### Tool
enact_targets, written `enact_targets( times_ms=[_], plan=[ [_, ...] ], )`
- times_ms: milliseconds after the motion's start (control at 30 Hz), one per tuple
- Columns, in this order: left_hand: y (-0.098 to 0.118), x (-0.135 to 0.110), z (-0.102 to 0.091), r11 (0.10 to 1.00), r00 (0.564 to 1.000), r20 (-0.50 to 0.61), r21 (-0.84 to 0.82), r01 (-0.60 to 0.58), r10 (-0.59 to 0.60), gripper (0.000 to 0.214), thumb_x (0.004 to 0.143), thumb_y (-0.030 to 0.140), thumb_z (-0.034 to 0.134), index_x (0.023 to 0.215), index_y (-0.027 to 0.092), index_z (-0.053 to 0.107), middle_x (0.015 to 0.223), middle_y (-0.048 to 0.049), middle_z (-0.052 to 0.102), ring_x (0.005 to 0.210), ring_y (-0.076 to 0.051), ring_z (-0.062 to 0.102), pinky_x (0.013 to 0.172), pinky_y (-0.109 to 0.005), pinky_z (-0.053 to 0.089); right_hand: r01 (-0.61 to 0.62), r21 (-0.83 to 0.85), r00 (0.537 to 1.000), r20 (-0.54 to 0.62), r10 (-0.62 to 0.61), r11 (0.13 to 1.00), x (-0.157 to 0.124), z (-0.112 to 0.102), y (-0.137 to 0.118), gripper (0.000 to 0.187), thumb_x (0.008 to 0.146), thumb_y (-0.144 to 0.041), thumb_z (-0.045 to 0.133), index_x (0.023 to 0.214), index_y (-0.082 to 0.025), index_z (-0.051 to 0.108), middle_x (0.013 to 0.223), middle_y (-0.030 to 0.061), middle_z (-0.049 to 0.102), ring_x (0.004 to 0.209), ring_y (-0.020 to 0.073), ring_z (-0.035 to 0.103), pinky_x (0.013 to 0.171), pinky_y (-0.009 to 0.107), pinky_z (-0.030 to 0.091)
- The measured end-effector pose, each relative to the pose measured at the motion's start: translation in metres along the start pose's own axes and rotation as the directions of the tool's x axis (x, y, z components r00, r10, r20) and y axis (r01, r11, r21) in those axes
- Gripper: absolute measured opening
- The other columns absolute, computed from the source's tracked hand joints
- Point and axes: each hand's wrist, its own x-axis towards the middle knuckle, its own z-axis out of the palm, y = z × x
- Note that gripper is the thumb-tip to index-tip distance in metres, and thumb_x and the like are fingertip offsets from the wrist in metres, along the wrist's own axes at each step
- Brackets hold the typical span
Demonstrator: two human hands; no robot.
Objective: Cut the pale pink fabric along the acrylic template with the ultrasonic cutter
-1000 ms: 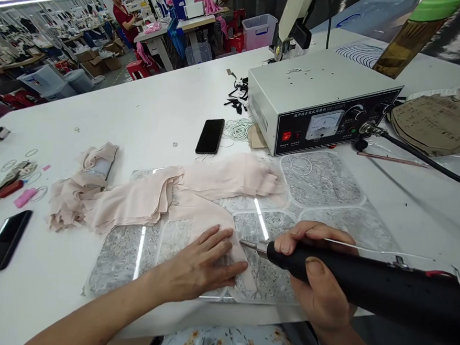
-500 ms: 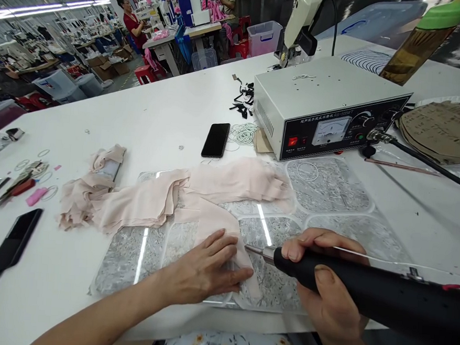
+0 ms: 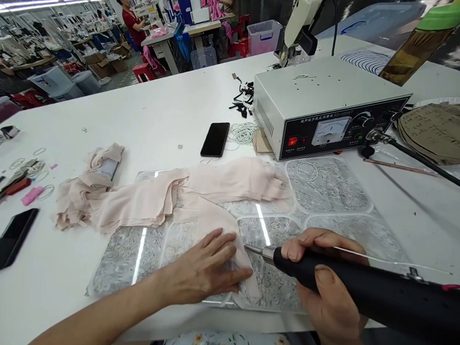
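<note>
Cloth (image 3: pixel 218 214) in pale pink lies on the near half of the mat (image 3: pixel 125 260), one narrow piece tapering toward the mat's front edge. The left hand (image 3: pixel 207 268) rests palm down on this piece, fingers slightly spread and thumb held apart, gripping nothing. The right hand (image 3: pixel 333 308), at the mat's front right part, is wrapped round a black tool (image 3: pixel 387 288); its metal tip (image 3: pixel 256 249) points left at the piece's right edge, and I cannot tell whether it touches. More pink strips (image 3: pixel 229 179) lie layered across the mat's far part and run past its left edge to a crumpled bundle (image 3: pixel 78 198). Just beyond the mat's far edge are a phone (image 3: pixel 215 139), with pale cord (image 3: pixel 243 133) beside it, and a box (image 3: pixel 331 82) with a lit red switch (image 3: pixel 292 141). Left of the mat lie a second phone (image 3: pixel 8 241), red-handled snips (image 3: pixel 18 186) and a pink scrap (image 3: pixel 32 195).
</note>
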Motion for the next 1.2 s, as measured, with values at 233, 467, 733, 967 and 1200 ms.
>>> enact_targets(
  times_ms=[233,467,733,967,1200],
  plan=[
    [-0.001,-0.001,0.001,1.000,1.000,0.010,0.011,-0.007,0.007,0.031,0.095,0.034,0.057,0.124,0.024,0.057,0.114,-0.0104,0.052,0.126,-0.032,0.045,0.103,-0.052,0.043,0.023,0.002,1.000,0.006,-0.023,1.000,0.000,0.002,0.002,0.017,0.087,-0.021,0.057,0.104,-0.024,0.057,0.092,0.0016,0.055,0.067,0.0117,0.057,0.064,0.032,0.055],
    [-0.001,-0.001,0.001,0.999,1.000,0.019,0.033,-0.024,0.023,0.032,0.096,0.036,0.056,0.125,0.023,0.057,0.116,-0.0115,0.054,0.125,-0.033,0.046,0.101,-0.053,0.043,0.024,-0.002,1.000,-0.009,-0.024,1.000,-0.001,0.002,0.001,0.016,0.087,-0.021,0.057,0.103,-0.023,0.057,0.092,0.0013,0.055,0.067,0.0112,0.057,0.065,0.032,0.055],
    [-0.001,-0.001,0.001,0.999,0.999,0.025,0.037,-0.027,0.026,0.031,0.096,0.035,0.056,0.124,0.022,0.057,0.115,-0.0112,0.054,0.126,-0.034,0.046,0.103,-0.053,0.042,0.029,-0.018,0.999,-0.029,-0.030,0.999,0.000,0.004,0.000,0.015,0.086,-0.022,0.058,0.101,-0.023,0.058,0.090,0.0014,0.056,0.064,0.0113,0.057,0.062,0.033,0.055],
    [0.000,-0.002,0.001,0.999,0.999,0.042,0.041,-0.018,0.016,0.032,0.097,0.037,0.054,0.126,0.023,0.055,0.117,-0.0098,0.053,0.128,-0.032,0.044,0.106,-0.051,0.040,0.015,-0.013,0.997,-0.069,-0.016,1.000,0.003,0.008,-0.001,0.015,0.082,-0.023,0.061,0.097,-0.022,0.060,0.088,0.0016,0.057,0.063,0.0122,0.057,0.060,0.034,0.054],
    [0.001,0.000,-0.001,0.999,0.998,0.053,0.036,-0.019,0.017,0.032,0.096,0.037,0.055,0.125,0.023,0.055,0.114,-0.0093,0.055,0.125,-0.030,0.046,0.107,-0.052,0.038,-0.031,0.045,0.997,-0.066,0.034,0.999,0.004,0.005,-0.014,0.014,0.079,-0.026,0.063,0.092,-0.021,0.061,0.082,0.0011,0.056,0.059,0.0121,0.055,0.056,0.033,0.052]
  ],
)
